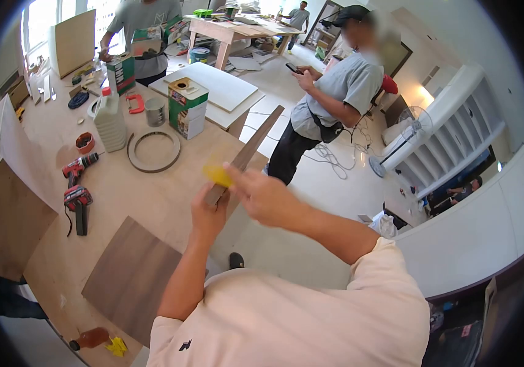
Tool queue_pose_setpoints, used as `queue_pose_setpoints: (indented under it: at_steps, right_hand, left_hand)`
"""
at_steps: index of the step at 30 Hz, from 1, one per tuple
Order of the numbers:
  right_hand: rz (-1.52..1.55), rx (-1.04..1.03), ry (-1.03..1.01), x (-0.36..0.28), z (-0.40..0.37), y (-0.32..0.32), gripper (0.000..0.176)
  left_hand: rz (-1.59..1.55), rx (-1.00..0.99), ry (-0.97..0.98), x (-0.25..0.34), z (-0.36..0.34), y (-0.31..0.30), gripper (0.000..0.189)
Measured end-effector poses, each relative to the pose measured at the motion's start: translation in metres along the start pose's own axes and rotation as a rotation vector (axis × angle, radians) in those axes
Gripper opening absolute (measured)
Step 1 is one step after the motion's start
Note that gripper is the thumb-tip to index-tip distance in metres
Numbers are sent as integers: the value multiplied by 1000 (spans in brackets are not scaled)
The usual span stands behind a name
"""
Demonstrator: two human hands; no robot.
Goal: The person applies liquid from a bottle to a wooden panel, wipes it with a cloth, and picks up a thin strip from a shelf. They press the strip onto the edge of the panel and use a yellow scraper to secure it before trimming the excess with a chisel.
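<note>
My left hand (208, 211) is wrapped around the near end of a long, narrow brown wood strip (256, 142), which slants up and away over the table's edge. My right hand (266, 194) is closed on a small yellow piece (218, 174) pressed against the strip just above my left hand. Motion smears the yellow piece, and I cannot tell whether it is cloth or sandpaper. Below my left arm, a flat wood-grain sheet (130, 263) lies on the plywood table (145, 199).
A cordless drill (77, 183), roll of edging (153, 153), white jug (109, 122), metal tins (187, 110) and red clamp (134, 103) stand on the table. A brown bottle (90, 338) lies by the near edge. Beyond it, a person (335, 92) holds a phone; cables (329, 156) cross the floor.
</note>
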State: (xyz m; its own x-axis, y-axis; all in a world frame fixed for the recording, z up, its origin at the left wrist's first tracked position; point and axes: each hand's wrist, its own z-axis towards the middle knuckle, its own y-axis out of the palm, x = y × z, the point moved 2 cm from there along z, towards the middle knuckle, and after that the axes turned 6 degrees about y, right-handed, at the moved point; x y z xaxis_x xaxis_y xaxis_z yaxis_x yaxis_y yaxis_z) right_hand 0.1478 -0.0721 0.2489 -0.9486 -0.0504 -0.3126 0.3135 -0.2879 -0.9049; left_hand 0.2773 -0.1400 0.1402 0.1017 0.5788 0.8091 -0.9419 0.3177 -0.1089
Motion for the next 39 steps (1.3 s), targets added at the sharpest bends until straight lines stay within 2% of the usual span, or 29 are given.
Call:
queue_pose_setpoints:
  at_steps: [2,5,6,9,13,14,17,18,21,22,24,25,27,28,30,33,36,37,39]
  right_hand:
    - [33,92,-79,5,-6,8,43]
    - [21,139,96,51,23,0,43]
    - [-23,4,121,31,16,-3,44]
    - [115,12,-93,-11,-16,5,47]
    - [30,107,187,77,39,-1,49]
    - [71,39,226,66,38,-11,49]
    - [103,-57,-21,-3,-6,-6,47]
    - [83,-78,-22,-9,-7,-11,47]
    - [-60,52,192,65,34,-4,47]
    - [-62,67,164,73,35,0,46]
    - [-77,106,93,70,44,-8,44]
    - [-69,32,78,63,37,-4,44]
    - [-46,-130,52,10,9,-12,43]
    - [-72,-132,62,10,11,-14,43]
    - [-120,-144,89,16,14,-16,44]
    - [-32,51,237,105,59,-14,44]
    - [-50,38,112,73,38,-15,46]
    - [-64,-19,18,52,25,-15,46]
    - [-27,-26,116,67,31,-11,44]
  left_hand:
    - [-29,45,-32,7,0,1,25]
    - [-60,64,-71,8,-5,2,22]
    - [-65,73,-69,6,0,2,22]
    - [-108,71,-36,9,0,1,24]
    - [-17,42,-95,5,-4,2,23]
    - [-11,39,-84,7,-5,1,22]
    - [-50,67,-5,11,4,5,20]
    - [-60,72,5,10,1,3,20]
    - [16,23,-165,5,-3,1,19]
    - [6,26,-136,3,-5,0,19]
    - [-19,46,-66,1,0,2,20]
    - [-31,52,-43,0,1,3,20]
    - [-48,62,-12,2,0,3,19]
    - [-43,52,-26,2,0,2,20]
    - [-33,26,-65,6,-2,0,20]
    - [7,24,-226,9,-2,0,21]
    - [-48,39,-65,-9,-4,4,24]
    - [-46,52,-70,-9,-3,4,24]
    - [-41,52,-91,-4,-6,4,26]
